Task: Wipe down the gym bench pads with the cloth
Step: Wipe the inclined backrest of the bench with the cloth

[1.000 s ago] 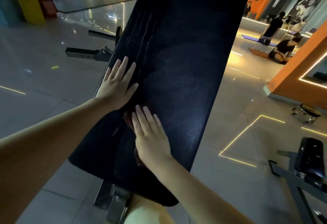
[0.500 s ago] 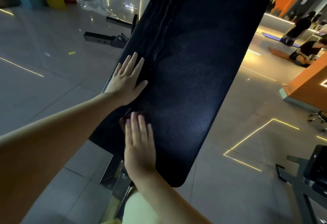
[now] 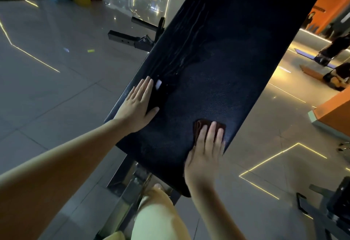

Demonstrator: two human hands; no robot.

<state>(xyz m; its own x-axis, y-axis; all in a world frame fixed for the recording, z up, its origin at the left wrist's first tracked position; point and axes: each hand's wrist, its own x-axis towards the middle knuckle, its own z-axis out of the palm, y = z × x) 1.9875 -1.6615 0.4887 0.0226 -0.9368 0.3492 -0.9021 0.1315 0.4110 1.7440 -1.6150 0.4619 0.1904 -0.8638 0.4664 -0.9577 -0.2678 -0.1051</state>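
- Head view: a long black bench pad [image 3: 217, 88] ran tilted from lower centre to upper right, with wet-looking streaks along its upper left part.
- The left hand [image 3: 137, 105] lay flat on the pad near its left edge, fingers [image 3: 145, 88] straight and close together, holding nothing.
- The right hand [image 3: 203, 156] pressed a dark reddish-brown cloth [image 3: 198, 125] onto the pad near its lower right edge, fingers extended on top of it, not curled round it.
- A small white spot [image 3: 158, 84] showed just beside the left fingertips.
- Glossy tiled floor [image 3: 56, 88] lay around.
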